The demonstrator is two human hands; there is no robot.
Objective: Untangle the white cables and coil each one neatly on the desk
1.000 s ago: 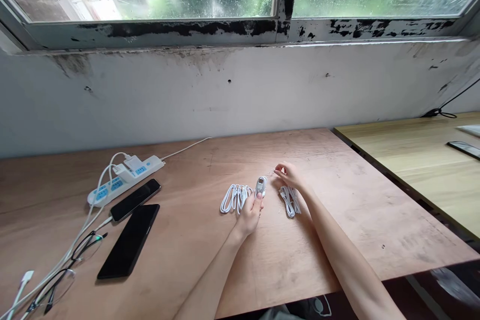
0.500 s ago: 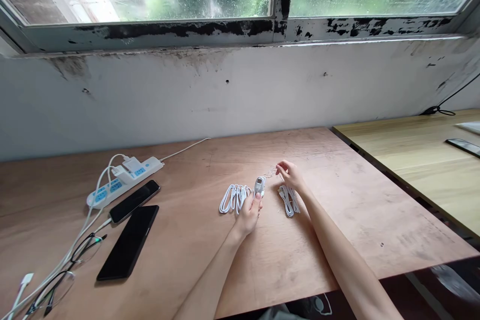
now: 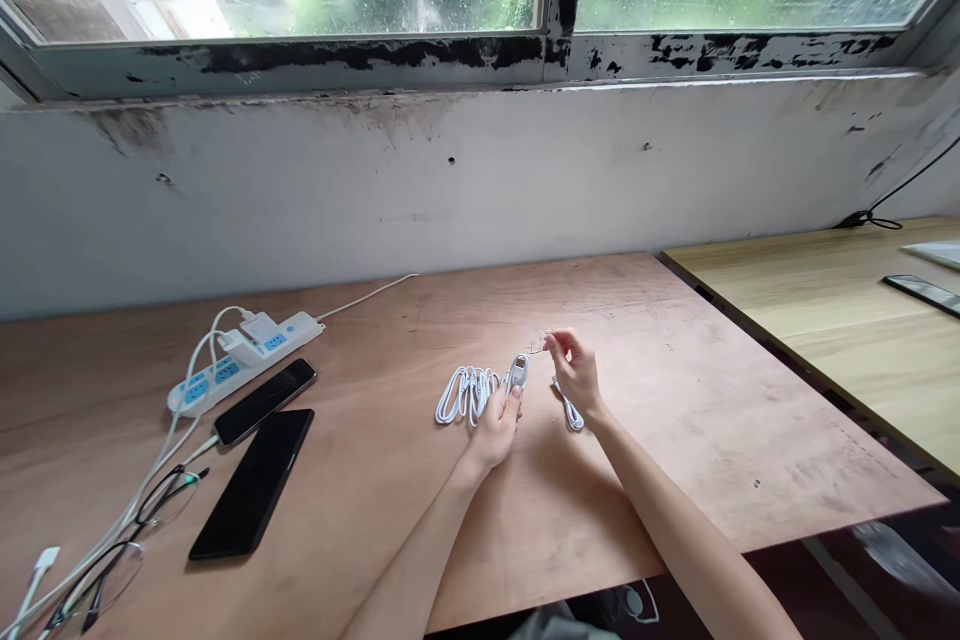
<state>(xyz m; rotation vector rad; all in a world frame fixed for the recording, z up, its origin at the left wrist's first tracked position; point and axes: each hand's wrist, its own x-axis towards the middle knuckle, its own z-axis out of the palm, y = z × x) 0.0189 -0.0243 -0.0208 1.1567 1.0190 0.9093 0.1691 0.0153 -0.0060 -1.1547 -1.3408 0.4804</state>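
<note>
A coiled white USB cable [image 3: 517, 373] is gripped in my left hand [image 3: 495, 423], its metal plug facing up. My right hand [image 3: 576, 375] is just to the right of it, thumb and fingertips pinched together. Thin wire-like strands [image 3: 537, 342] show at those fingertips; whether they are held or lie on the table, I cannot make out. A loosely looped white cable [image 3: 465, 395] lies left of my left hand. Under my right hand lies another bundled white cable [image 3: 570, 410], partly hidden by the hand.
At left are a power strip [image 3: 247, 360] with chargers, two dark phones [image 3: 266, 400] [image 3: 253, 485] and eyeglasses [image 3: 127, 545] among white cords. A lighter table [image 3: 810, 295] adjoins on the right, beyond a gap. A wall and windows stand behind.
My right hand has shifted slightly left and down, closer to the cable in my left hand, and covers more of the bundled cable beneath. My left hand stays nearly still.
</note>
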